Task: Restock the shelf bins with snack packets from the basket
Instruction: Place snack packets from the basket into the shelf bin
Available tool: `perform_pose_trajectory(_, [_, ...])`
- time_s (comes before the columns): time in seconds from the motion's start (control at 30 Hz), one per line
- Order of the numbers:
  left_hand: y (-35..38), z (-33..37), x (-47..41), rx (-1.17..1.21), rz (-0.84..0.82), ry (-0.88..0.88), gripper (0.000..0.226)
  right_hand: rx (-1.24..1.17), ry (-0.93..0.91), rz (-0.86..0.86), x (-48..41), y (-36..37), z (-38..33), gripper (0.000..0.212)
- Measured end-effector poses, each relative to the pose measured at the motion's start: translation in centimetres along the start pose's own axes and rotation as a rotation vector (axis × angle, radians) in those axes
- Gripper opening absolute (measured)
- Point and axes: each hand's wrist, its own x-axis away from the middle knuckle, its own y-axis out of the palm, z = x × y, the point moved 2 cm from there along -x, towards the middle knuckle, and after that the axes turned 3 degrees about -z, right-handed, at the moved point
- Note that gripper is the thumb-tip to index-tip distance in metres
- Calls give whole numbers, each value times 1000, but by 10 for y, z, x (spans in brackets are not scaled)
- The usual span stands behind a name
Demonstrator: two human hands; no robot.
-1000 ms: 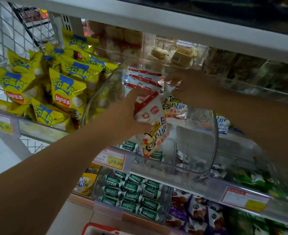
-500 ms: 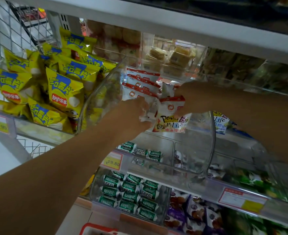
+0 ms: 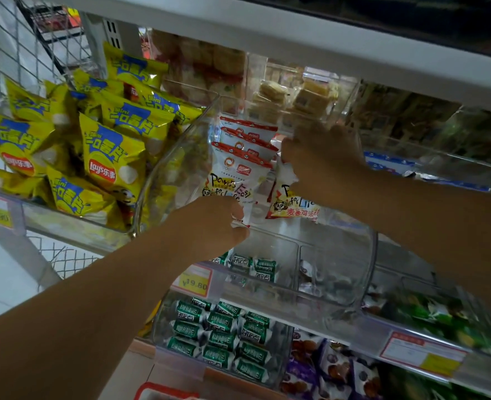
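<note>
A clear plastic bin [image 3: 365, 264] on the middle shelf holds a row of white snack packets with red tops [image 3: 245, 145]. My left hand [image 3: 215, 223] pinches the bottom edge of the front white packet [image 3: 232, 180], which stands upright against the row. My right hand [image 3: 322, 160] reaches into the bin from the right and grips the top of another white packet [image 3: 294, 203] beside the row. The red rim of the basket [image 3: 163, 389] shows at the bottom edge.
Yellow Lay's chip bags [image 3: 105, 157] fill the wire bin to the left. The shelf above [image 3: 296, 33] overhangs the bin closely. Below hang yellow price tags [image 3: 193, 282], a bin of green candy packets [image 3: 221, 333] and purple packets [image 3: 333, 368].
My left hand pushed its packet up and back until it stands against the row. My right hand moved forward over the second packet, and both packets now stand more upright.
</note>
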Motion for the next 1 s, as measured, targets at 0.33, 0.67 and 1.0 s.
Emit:
perform_pose_trajectory(0.33, [-2, -3, 0, 31, 19, -25, 36, 92, -339, -659, -24, 75, -29, 34])
perform_pose_trajectory(0.67, [-21, 14, 52, 176, 329, 179, 20, -255, -227, -307, 39, -4, -17, 42])
perform_pose_trajectory(1.0, [87, -37, 197, 431, 411, 134, 16, -992, -152, 89, 225, -6, -139, 17])
